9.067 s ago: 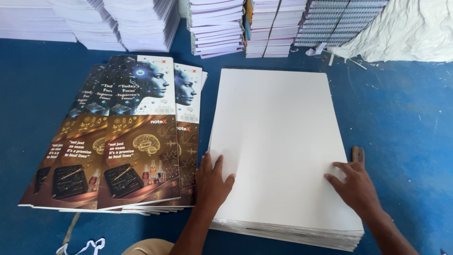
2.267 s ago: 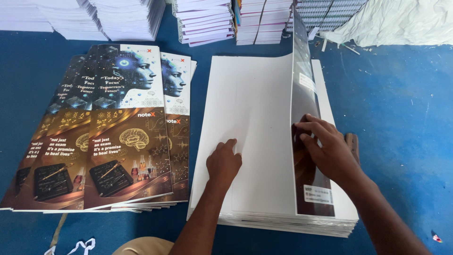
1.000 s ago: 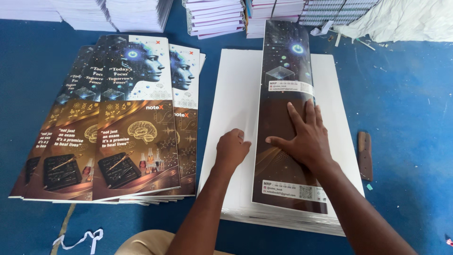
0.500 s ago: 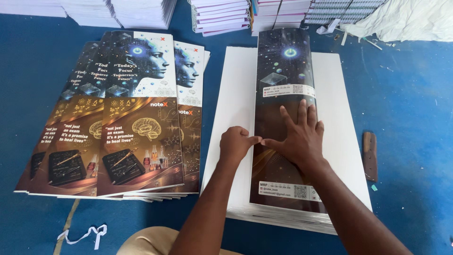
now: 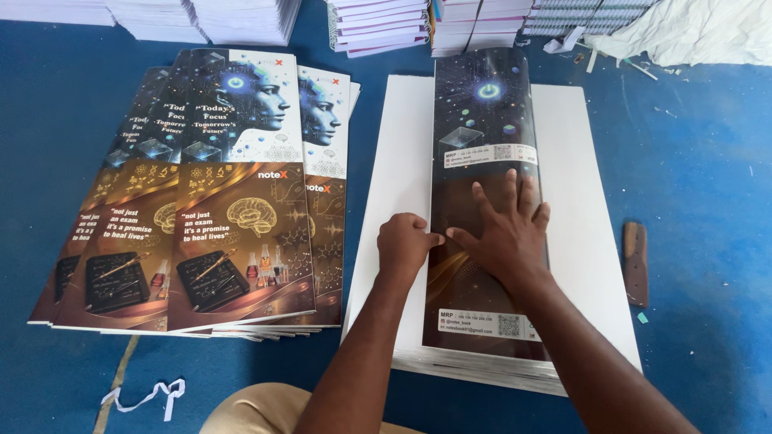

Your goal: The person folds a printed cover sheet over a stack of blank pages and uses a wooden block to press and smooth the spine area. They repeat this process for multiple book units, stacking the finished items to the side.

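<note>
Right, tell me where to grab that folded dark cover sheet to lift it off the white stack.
Probably the folded cover sheet lifts best by its long right edge, coming in from the right: it lies flat on the white stack, with bare white margin beside that edge. The right hand presses its middle; the left hand sits at its left edge.

Both forearms are bare to the elbow, the left hand [image 5: 406,245] and right hand [image 5: 505,237] without gloves, rings or watch — tan trousers cover one knee just beside the left forearm.
</note>
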